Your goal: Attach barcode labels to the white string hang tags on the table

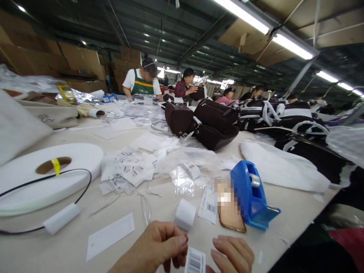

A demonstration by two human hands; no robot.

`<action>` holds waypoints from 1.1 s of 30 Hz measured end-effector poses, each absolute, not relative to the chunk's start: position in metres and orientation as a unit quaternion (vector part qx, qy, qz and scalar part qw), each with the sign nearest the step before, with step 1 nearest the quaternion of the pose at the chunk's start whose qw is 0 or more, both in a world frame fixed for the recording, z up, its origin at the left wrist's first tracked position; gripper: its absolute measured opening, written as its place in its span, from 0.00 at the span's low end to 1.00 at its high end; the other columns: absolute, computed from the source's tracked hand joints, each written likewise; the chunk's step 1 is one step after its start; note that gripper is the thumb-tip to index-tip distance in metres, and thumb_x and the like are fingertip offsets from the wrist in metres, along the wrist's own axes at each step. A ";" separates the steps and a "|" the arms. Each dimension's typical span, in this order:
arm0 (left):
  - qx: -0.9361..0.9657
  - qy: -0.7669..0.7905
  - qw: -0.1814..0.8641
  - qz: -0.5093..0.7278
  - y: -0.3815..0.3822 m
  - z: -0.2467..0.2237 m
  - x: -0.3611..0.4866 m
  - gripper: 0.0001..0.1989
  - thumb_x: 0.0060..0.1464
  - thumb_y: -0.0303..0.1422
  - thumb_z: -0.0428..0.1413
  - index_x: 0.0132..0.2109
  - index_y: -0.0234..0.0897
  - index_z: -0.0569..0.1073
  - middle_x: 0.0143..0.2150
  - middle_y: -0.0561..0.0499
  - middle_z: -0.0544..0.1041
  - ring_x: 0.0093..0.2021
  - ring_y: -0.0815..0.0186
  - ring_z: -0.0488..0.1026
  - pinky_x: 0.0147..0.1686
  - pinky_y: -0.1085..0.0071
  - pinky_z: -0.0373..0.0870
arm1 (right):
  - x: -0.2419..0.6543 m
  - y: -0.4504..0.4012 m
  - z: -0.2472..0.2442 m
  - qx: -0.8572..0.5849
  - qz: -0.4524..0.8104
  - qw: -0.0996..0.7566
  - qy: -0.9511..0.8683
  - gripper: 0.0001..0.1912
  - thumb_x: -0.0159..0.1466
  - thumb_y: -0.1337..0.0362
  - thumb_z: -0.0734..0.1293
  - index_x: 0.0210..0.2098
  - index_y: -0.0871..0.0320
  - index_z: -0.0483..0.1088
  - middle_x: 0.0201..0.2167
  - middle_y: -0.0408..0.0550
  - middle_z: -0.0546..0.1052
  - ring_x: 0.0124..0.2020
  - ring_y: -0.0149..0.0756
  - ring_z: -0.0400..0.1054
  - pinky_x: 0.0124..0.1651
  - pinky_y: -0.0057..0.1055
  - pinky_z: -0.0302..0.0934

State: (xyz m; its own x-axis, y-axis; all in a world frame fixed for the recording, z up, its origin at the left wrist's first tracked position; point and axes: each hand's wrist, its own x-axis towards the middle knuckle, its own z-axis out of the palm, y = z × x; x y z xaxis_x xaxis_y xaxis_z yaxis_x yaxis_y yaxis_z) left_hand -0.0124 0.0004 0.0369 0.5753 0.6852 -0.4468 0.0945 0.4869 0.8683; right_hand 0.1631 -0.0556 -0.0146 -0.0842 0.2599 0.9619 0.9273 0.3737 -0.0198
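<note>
Barcode label [195, 261] between two bare hands, above the near bench [159, 206]. The left hand's [162, 242] fingers press together beside it; whether they pinch it, I cannot tell. The right hand's [233, 254] fingers are extended, slightly spread. Farther right stands a blue tape dispenser [243, 189].

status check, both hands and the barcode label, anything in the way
Left hand curled at left edge of label, grip unclear; right hand open, on its right; white roll close beyond.
</note>
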 end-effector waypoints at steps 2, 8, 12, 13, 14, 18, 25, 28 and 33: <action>0.459 0.419 0.759 0.196 -0.002 0.039 -0.010 0.21 0.36 0.49 0.60 0.22 0.33 0.68 0.17 0.54 0.69 0.19 0.72 0.62 0.19 0.75 0.52 | 0.159 -0.054 -0.018 -0.448 -0.326 0.516 -0.653 0.09 0.61 0.57 0.62 0.27 0.52 0.67 0.22 0.42 0.74 0.25 0.35 0.70 0.32 0.36 0.61; 0.442 0.428 0.769 0.175 -0.004 0.049 -0.006 0.19 0.35 0.46 0.62 0.20 0.34 0.66 0.14 0.57 0.66 0.16 0.75 0.58 0.18 0.76 0.51 | 0.156 -0.055 -0.024 -0.438 -0.316 0.521 -0.661 0.08 0.61 0.57 0.61 0.28 0.51 0.67 0.21 0.41 0.74 0.24 0.36 0.70 0.32 0.36 0.61; 0.415 0.429 0.782 0.180 -0.007 0.053 -0.008 0.18 0.36 0.46 0.60 0.20 0.35 0.67 0.14 0.57 0.67 0.17 0.74 0.59 0.19 0.75 0.49 | 0.155 -0.056 -0.021 -0.439 -0.313 0.524 -0.659 0.11 0.63 0.56 0.59 0.27 0.52 0.67 0.20 0.41 0.74 0.23 0.35 0.70 0.31 0.36 0.61; 0.411 0.434 0.779 0.190 -0.008 0.054 -0.009 0.17 0.36 0.44 0.61 0.20 0.35 0.67 0.15 0.57 0.66 0.18 0.73 0.60 0.19 0.75 0.49 | 0.154 -0.055 -0.019 -0.438 -0.311 0.525 -0.661 0.12 0.63 0.56 0.59 0.27 0.52 0.66 0.20 0.41 0.74 0.23 0.34 0.70 0.31 0.35 0.61; 0.409 0.439 0.774 0.200 -0.009 0.055 -0.010 0.15 0.36 0.41 0.60 0.20 0.34 0.67 0.15 0.57 0.66 0.18 0.73 0.60 0.20 0.75 0.50 | 0.153 -0.055 -0.017 -0.435 -0.306 0.525 -0.664 0.12 0.63 0.56 0.59 0.26 0.53 0.66 0.19 0.41 0.75 0.23 0.34 0.70 0.31 0.35 0.62; 0.424 0.433 0.775 0.179 -0.010 0.055 -0.011 0.09 0.34 0.34 0.59 0.19 0.34 0.67 0.14 0.56 0.66 0.18 0.72 0.60 0.20 0.75 0.51 | 0.149 -0.051 -0.014 -0.431 -0.275 0.533 -0.674 0.14 0.63 0.55 0.60 0.27 0.56 0.66 0.20 0.44 0.75 0.25 0.34 0.70 0.32 0.35 0.62; 0.396 0.500 0.741 0.207 -0.014 0.052 -0.008 0.04 0.32 0.29 0.55 0.18 0.35 0.67 0.15 0.57 0.66 0.19 0.72 0.59 0.21 0.75 0.52 | 0.157 -0.055 -0.024 -0.409 -0.255 0.507 -0.715 0.13 0.63 0.55 0.60 0.31 0.57 0.67 0.22 0.46 0.77 0.28 0.37 0.71 0.35 0.36 0.62; 0.399 0.500 0.734 0.228 -0.013 0.051 -0.008 0.06 0.36 0.32 0.55 0.18 0.34 0.67 0.16 0.55 0.69 0.19 0.72 0.60 0.22 0.74 0.51 | 0.163 -0.058 -0.030 -0.405 -0.236 0.477 -0.744 0.13 0.63 0.54 0.60 0.33 0.57 0.68 0.24 0.47 0.78 0.30 0.38 0.72 0.37 0.38 0.62; 0.389 0.452 0.778 0.197 -0.007 0.049 -0.014 0.12 0.38 0.38 0.58 0.26 0.33 0.70 0.18 0.54 0.71 0.19 0.73 0.61 0.20 0.76 0.51 | 0.158 -0.053 -0.035 -0.404 -0.211 0.534 -0.712 0.15 0.63 0.53 0.59 0.35 0.59 0.67 0.26 0.48 0.77 0.31 0.37 0.71 0.37 0.37 0.62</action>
State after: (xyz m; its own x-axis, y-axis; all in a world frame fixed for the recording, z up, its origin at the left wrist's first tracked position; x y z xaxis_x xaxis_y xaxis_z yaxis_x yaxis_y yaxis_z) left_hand -0.0138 -0.0072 0.0485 0.5130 0.6584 -0.5507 0.0458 0.6197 0.7835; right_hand 0.1580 -0.0525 -0.0352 -0.1024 0.3503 0.9310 0.8011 0.5839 -0.1316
